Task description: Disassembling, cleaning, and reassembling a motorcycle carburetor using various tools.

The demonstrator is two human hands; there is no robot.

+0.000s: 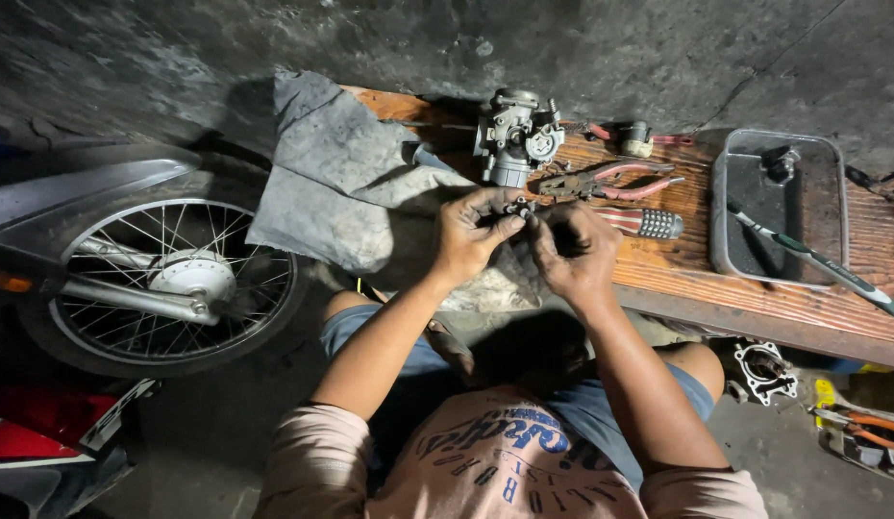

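Both hands (524, 235) pinch small metal part (517, 206) near carburetor (514, 135), pliers (610, 181).

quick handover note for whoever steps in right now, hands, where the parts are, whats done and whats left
Left hand and right hand: both pinch one small metal part between the fingers, above the bench edge.
Carburetor body: upright on the wooden bench, beside a grey rag.
Tools: pliers and a striped-handle screwdriver by the right hand; a metal tray with a brush further right.
Done: the small part is out in the hands, apart from the carburetor.
Left: it appears to still need work and refitting; which part it is cannot be told.
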